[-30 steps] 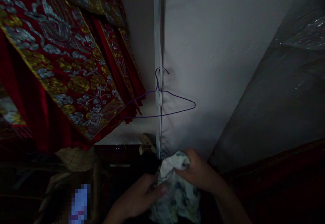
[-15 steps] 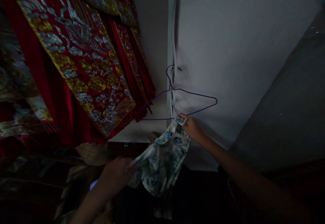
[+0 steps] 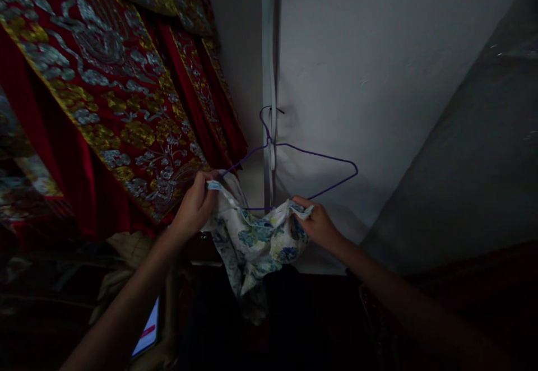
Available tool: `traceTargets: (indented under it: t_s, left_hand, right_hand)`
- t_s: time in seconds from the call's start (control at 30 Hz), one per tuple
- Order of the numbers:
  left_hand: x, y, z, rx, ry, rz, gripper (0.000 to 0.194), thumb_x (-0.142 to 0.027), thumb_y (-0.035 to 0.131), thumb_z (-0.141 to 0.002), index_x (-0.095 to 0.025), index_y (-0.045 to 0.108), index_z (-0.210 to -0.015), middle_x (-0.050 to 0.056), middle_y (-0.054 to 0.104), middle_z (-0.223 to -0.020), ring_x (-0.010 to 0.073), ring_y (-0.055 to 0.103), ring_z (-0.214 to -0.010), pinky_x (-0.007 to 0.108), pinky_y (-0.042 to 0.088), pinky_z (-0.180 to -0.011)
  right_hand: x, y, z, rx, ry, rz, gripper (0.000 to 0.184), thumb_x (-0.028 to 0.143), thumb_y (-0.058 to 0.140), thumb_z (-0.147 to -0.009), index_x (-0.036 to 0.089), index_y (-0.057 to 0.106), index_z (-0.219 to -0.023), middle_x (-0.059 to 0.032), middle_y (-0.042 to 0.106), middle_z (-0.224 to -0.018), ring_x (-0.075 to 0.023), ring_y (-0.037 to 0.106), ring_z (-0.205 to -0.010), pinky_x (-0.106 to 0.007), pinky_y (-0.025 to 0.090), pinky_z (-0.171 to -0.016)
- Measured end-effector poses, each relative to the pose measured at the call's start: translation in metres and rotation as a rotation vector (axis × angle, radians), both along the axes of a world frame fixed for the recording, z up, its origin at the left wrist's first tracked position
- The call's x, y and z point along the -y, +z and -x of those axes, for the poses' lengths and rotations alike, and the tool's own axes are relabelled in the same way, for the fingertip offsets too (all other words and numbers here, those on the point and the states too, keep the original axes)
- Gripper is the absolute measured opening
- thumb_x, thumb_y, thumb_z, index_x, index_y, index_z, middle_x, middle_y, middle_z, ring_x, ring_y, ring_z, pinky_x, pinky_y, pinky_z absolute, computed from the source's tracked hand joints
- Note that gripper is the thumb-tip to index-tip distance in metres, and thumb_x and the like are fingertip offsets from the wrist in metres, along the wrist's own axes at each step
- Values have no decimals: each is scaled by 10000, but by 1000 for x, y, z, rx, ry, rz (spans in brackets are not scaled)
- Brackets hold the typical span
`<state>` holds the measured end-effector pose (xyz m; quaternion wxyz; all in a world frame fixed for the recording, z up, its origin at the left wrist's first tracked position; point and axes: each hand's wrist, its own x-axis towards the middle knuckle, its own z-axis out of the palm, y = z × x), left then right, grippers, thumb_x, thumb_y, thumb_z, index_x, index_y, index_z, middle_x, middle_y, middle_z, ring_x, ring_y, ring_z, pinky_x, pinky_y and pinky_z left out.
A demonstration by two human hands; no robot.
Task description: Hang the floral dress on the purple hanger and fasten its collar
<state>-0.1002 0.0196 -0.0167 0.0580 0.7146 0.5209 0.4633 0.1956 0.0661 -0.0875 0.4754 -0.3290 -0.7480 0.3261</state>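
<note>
Raised, both hands' fingers (image 3: 210,183) pinch floral cloth (image 3: 252,236), seemingly over hanger (image 3: 294,152).

Floral cloth (image 3: 256,239) against purple hanger (image 3: 313,161)

The left hand (image 3: 195,205) has risen from below to the purple hanger's (image 3: 294,161) left end, and the floral cloth (image 3: 256,239) now stretches along its bottom bar.
</note>
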Motion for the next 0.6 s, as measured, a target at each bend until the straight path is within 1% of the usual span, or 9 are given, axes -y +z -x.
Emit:
traceTargets:
  t_s: [0.1,0.2,0.27,0.3,0.37,0.43,0.5,0.53,0.6]
  left_hand:
    - [-25,18,-17,-63,-92,-54,183,-285,463,-948,-209,484,-1113,109,678,-1164,246,638,-1135,353,476,-959]
    - [-41,28,-29,-141,-147,-65,402,-197,475,-898,-165,501,-1298,113,696,-1182,248,644,-1167,371,469,-1017]
    - [-46,31,-29,-166,-155,-43,434,-199,460,-898,-150,566,-1316,113,720,-1176,256,667,-1132,392,473,-1036]
    - [-47,33,-26,-170,-156,-25,418,-217,457,-905,-148,614,-1286,112,732,-1169,263,681,-1105,402,481,-1034]
    - [-49,38,-19,-160,-149,7,382,-257,484,-905,-152,690,-1209,108,754,-1143,278,699,-1067,419,492,-1033]
    - [-50,46,-10,-111,-161,62,340,-287,562,-880,-159,740,-1140,99,773,-1091,290,707,-1045,425,503,-1027]
    - [-53,55,-4,14,-210,175,282,-303,673,-829,-160,777,-1049,94,788,-998,299,720,-997,427,537,-978]
    - [-55,59,-2,104,-237,244,261,-307,725,-799,-155,787,-1003,96,789,-938,304,730,-954,429,563,-929]
    - [-60,65,2,280,-279,397,249,-299,787,-756,-140,795,-947,108,780,-839,312,744,-849,442,603,-812]
  right_hand:
    - [8,-2,6,-49,-11,4,145,213,538,-802,220,549,-657,30,527,-620,-154,504,-640,-243,381,-599]
    - [11,4,4,-42,2,-28,111,188,535,-815,217,641,-826,5,651,-776,-180,612,-778,-265,454,-722]
    - [10,11,-4,17,-5,-19,262,178,571,-813,223,670,-1051,-6,699,-869,-193,653,-814,-283,477,-750]
    - [7,15,-11,43,-40,-12,372,180,596,-810,229,649,-1175,-2,703,-858,-192,657,-772,-286,482,-722]
    - [0,23,-30,25,-191,-26,615,210,663,-799,234,531,-1399,18,684,-772,-184,624,-637,-290,474,-627]
    - [-14,32,-53,-87,-403,-91,850,262,762,-743,212,408,-1515,16,683,-756,-194,611,-600,-309,488,-596]
    - [-30,42,-77,-169,-535,-134,960,316,865,-641,179,452,-1497,-40,733,-867,-228,667,-701,-355,541,-667]
    - [-38,48,-88,-166,-534,-114,914,338,894,-601,163,545,-1427,-71,753,-922,-248,693,-764,-381,561,-718]
    - [-51,60,-107,-109,-431,3,701,370,917,-567,147,722,-1203,-108,779,-979,-276,724,-838,-416,583,-787]
